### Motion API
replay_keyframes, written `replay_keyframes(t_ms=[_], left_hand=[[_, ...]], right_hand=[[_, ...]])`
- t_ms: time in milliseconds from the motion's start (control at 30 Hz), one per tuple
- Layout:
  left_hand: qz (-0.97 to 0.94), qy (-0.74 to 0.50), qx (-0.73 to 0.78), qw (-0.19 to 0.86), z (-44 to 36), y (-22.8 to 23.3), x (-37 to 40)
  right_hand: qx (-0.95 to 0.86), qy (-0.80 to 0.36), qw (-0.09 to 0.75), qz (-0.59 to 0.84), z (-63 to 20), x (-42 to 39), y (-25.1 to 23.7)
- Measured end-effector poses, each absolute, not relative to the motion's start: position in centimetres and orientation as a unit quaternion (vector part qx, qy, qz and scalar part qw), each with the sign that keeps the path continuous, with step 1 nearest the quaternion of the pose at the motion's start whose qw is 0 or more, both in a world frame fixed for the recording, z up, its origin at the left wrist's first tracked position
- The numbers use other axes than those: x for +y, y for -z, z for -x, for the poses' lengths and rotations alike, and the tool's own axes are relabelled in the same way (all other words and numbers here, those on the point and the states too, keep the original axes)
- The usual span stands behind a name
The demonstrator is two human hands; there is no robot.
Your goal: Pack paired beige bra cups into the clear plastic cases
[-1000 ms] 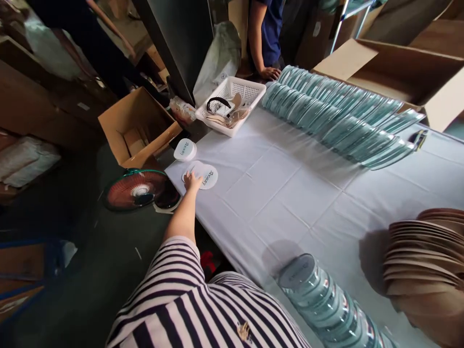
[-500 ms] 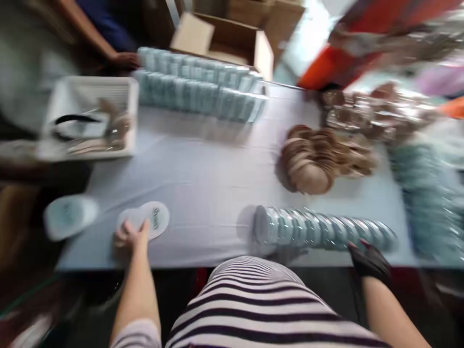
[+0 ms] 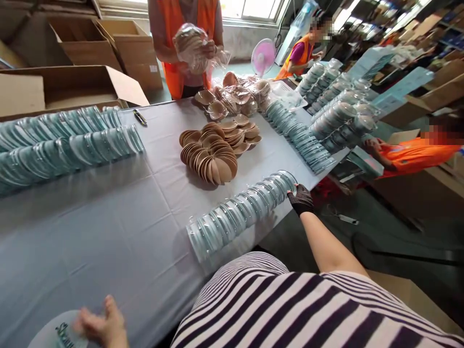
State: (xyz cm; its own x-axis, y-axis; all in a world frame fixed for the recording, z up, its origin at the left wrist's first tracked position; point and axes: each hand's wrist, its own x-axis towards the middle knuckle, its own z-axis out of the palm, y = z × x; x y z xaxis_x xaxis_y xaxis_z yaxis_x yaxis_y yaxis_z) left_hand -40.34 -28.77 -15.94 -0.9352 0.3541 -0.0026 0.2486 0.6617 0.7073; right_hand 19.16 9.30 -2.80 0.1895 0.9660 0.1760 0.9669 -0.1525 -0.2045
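Observation:
My left hand (image 3: 103,324) is bare, its fingers apart and slightly blurred. It hovers at or just over the edge of a round white card (image 3: 54,331) with green lettering, cut by the bottom of the picture; contact is unclear. In a black fingerless glove, my right hand (image 3: 300,198) holds the far right end of a row of clear-wrapped round packs (image 3: 239,210) with its thumb and fingers at the last pack. The packs stand on edge along the near side of the table, pale green and white inside.
Brown bowl-shaped pieces (image 3: 210,152) are stacked mid-table, with bagged ones (image 3: 232,94) behind. More wrapped packs (image 3: 68,150) line the left; others (image 3: 297,137) line the right edge. A pen (image 3: 139,118) lies near an open carton (image 3: 72,89). A person in an orange vest (image 3: 174,82) holds bagged pieces opposite.
The view has swung right, and the white basket at left is out of sight. My left hand's fingers, earlier on the white cards, are now spread. My right hand stays at the row's end.

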Motion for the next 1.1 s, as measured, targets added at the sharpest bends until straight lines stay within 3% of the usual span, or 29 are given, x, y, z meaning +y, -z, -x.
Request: replay_keyframes(t_ms=[167,300,500,800,1000,1100], left_hand=[[-0.163,-0.483,0.817,0.270,25.6,15.5,-16.7],[-0.101,-0.473,0.840,0.246,17.9,14.8,-11.5],[-0.080,-0.431,0.864,0.249,14.4,14.5,-10.0],[-0.149,-0.357,0.903,0.184,11.9,12.2,-7.0],[-0.272,-0.307,0.908,-0.091,8.5,7.9,-5.2],[-0.349,-0.316,0.876,-0.103,5.2,6.2,-0.6]], right_hand=[[-0.619,-0.084,0.154,0.766,-27.0,18.9,6.6],[-0.618,-0.251,0.112,0.737,-29.9,23.7,9.1],[-0.617,-0.276,0.157,0.720,-33.5,25.5,9.8],[-0.598,-0.309,0.213,0.708,-34.7,27.3,9.3],[-0.594,-0.284,0.297,0.692,-37.3,28.7,9.1],[-0.576,-0.250,0.361,0.689,-39.3,33.3,7.6]])
